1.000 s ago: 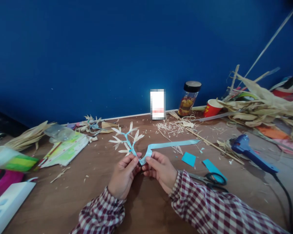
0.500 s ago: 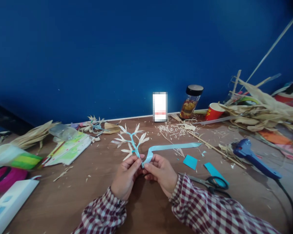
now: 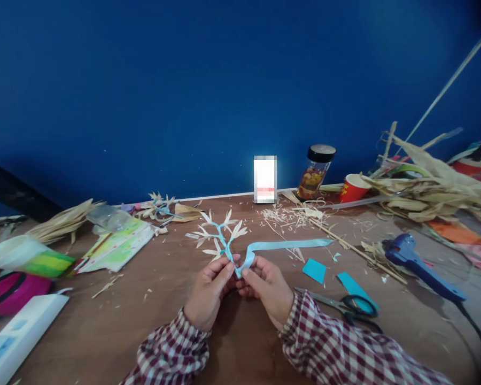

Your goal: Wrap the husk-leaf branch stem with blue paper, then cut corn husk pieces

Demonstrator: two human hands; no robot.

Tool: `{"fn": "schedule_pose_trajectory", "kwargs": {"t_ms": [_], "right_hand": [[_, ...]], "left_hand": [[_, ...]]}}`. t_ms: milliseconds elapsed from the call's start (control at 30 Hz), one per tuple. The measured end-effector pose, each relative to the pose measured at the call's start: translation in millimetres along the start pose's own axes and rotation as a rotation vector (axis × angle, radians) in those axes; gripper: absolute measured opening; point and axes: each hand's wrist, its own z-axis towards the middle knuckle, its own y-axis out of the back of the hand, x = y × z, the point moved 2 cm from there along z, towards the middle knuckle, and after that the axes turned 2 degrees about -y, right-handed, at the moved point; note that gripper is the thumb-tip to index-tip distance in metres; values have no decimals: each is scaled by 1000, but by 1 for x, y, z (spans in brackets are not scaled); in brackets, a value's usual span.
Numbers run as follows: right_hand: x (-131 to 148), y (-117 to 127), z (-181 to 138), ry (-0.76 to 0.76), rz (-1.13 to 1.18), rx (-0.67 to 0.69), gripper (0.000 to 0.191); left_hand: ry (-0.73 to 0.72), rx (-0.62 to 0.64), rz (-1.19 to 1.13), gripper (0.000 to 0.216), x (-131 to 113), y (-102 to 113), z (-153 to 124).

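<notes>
The husk-flower sprig (image 3: 226,248), a blue-wrapped stem with pale petals, stands out just above the tabletop (image 3: 156,331), in front of the person. The left hand (image 3: 208,291) is closed in a narrow pinch on the stem's lower end; the right hand (image 3: 270,289), touching or nearly touching it, pinches the light-blue ribbon (image 3: 288,245) close to the stem. If the right thumb eased off, the ribbon would probably slacken or twist where it meets the stem; too hard a pull could bend the thin stem or slip it from the left fingers. The ribbon's long tail reaches out near scattered shavings (image 3: 288,214), so it might pick up scraps. The brown wood-look surface also carries scissors (image 3: 347,306) just beside the right forearm, two blue pieces, one of them (image 3: 315,271) beyond the blades, and a blue glue gun (image 3: 425,267) farther right. Dry husks (image 3: 444,187), a red cup (image 3: 353,188) and a lidded jar (image 3: 315,174) line the back, before a deep-blue wall (image 3: 184,96).
</notes>
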Motion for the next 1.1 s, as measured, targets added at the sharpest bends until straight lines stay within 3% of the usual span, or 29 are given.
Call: {"fn": "schedule_pose_trajectory", "kwargs": {"t_ms": [367, 800, 1000, 1100], "right_hand": [[-2, 2, 2, 36, -32, -8, 28], [1, 2, 0, 78, -57, -86, 28], [-1, 0, 0, 159, -155, -95, 24], [0, 3, 3, 127, -216, -64, 20]], "left_hand": [[-8, 22, 48, 31, -2, 1, 0], [-34, -39, 134, 31, 0, 7, 2], [-103, -12, 219, 34, 4, 9, 4], [-111, -3, 273, 39, 1, 11, 6]]}}
